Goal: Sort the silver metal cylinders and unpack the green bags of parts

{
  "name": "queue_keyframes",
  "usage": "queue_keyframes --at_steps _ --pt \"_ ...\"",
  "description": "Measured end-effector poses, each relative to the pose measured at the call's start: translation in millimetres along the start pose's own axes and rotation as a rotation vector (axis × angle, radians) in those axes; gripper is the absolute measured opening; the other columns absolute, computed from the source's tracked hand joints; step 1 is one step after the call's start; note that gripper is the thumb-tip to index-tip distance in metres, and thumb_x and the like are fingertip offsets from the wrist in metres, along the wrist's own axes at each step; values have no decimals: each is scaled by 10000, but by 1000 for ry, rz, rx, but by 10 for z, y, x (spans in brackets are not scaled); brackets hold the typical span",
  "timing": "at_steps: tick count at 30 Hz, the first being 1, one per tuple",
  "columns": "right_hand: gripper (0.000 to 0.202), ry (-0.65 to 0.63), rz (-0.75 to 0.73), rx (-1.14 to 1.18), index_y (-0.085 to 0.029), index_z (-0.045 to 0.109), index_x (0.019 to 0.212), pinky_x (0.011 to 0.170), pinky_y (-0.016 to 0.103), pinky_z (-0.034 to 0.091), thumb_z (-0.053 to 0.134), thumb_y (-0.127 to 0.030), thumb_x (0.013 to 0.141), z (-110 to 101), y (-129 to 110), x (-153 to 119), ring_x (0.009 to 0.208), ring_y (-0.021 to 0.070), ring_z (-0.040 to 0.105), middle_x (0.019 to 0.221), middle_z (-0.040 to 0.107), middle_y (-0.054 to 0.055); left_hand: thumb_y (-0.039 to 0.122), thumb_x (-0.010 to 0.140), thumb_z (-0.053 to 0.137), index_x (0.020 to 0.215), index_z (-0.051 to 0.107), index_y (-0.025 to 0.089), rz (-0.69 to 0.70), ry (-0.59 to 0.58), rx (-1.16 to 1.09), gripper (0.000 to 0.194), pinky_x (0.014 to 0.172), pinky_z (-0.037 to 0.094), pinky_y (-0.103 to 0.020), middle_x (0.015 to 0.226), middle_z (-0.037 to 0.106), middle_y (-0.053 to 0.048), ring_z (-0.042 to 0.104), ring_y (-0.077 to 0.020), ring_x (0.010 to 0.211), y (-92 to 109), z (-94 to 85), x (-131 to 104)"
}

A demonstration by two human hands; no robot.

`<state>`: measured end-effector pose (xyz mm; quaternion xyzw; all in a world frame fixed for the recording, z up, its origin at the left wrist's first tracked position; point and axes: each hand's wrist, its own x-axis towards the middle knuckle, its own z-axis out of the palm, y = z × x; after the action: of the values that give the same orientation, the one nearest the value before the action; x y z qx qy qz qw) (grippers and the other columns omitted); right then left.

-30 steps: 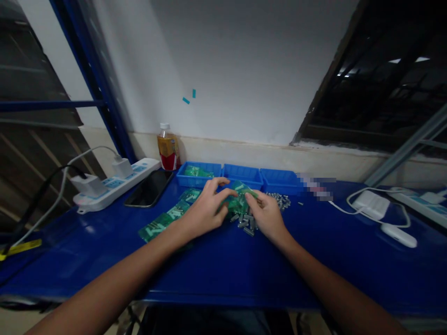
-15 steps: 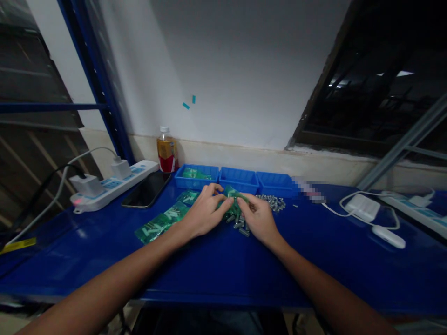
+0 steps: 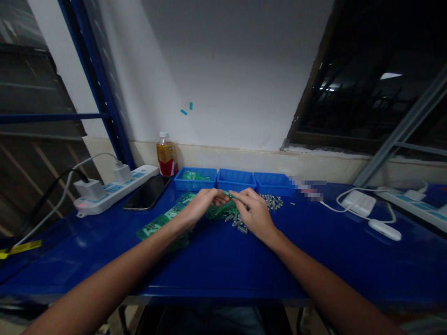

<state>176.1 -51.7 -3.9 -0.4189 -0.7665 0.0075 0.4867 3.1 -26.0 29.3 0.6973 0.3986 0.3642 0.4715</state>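
Between my two hands is a small green plastic bag (image 3: 227,193), pinched along its top edge above the table. My left hand (image 3: 204,203) is closed on its left side, fingers curled under. My right hand (image 3: 255,213) grips the other side between thumb and fingers. Below them lie more green plastic (image 3: 220,211) and several loose metal cylinders (image 3: 239,224). Beside my left forearm, filled green bags (image 3: 162,222) with pale pieces inside lie on the table, partly covered by that arm. A pile of small metal parts (image 3: 272,201) sits just beyond my right hand.
Three blue bins line the wall; the left bin (image 3: 179,179) holds green bags, and the middle bin (image 3: 237,177) and right bin (image 3: 274,182) stand beside it. A phone (image 3: 146,193), power strip (image 3: 117,188) and drink bottle (image 3: 166,156) are leftward. White adapters (image 3: 359,204) and cables lie rightward.
The bag between my hands has tipped from standing up to nearly flat. My left hand has turned, its fingers now curled beneath the edge. The view has shifted slightly.
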Motion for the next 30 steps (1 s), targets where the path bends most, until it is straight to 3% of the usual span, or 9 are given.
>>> queue_keyframes --at_steps 3,5,9,13,16,21,26,28,30 --pt "288 4 -32 -41 -178 672 1089 734 286 459 489 -176 867 37 45 24 788 157 548 860 560 65 285 773 371 732 626 131 55 75 94 301 728 426 -289 781 651 -58 566 -180 760 -17 -11 20" --pt "296 0 -22 -29 -161 668 1089 787 302 459 501 -168 845 67 47 48 847 169 545 902 549 77 279 788 368 694 593 143 129 155 285 279 707 418 -291 706 604 -37 545 -177 722 -51 -23 33" --pt "314 -61 197 232 -163 655 1066 821 315 470 607 -302 790 115 -2 127 890 170 560 964 570 75 238 826 390 772 603 149 452 302 819 236 750 403 -319 775 584 -50 520 -189 779 -146 -62 42" --pt "489 -138 536 624 -122 663 866 690 265 485 483 -575 826 150 -19 265 745 147 590 750 611 48 206 852 424 875 624 150 737 227 1127 209 805 406 -351 958 606 -95 508 -212 905 -203 -79 30" --pt "465 -157 574 600 -121 646 773 574 226 448 531 -571 790 205 31 348 628 130 558 662 596 25 188 853 441 900 628 141 821 182 1208 198 835 411 -369 1042 600 -116 496 -235 991 -203 -70 21" --pt "285 -35 363 320 -142 656 817 633 265 464 472 -355 863 251 80 287 668 154 567 722 631 28 271 888 431 899 635 144 684 194 944 240 897 401 -370 1088 597 -105 511 -219 1015 -160 -57 22" --pt "293 50 -1 79 -171 673 999 832 314 453 427 -127 847 130 -35 115 891 180 579 927 629 73 540 919 192 813 643 122 185 56 353 624 628 429 -287 663 602 -43 541 -154 590 -151 -46 67" --pt "372 33 -112 39 -192 651 1081 867 315 451 418 -70 818 124 -73 76 969 178 555 1020 591 84 583 899 191 721 618 121 76 49 206 654 555 398 -266 569 561 -26 500 -137 506 -158 -46 87" --pt "438 14 -170 -4 -195 633 1123 891 333 449 416 -31 780 151 -81 55 1013 186 526 1068 550 94 591 875 289 681 587 128 61 81 167 584 521 373 -248 526 529 -10 488 -134 497 -157 -64 97"
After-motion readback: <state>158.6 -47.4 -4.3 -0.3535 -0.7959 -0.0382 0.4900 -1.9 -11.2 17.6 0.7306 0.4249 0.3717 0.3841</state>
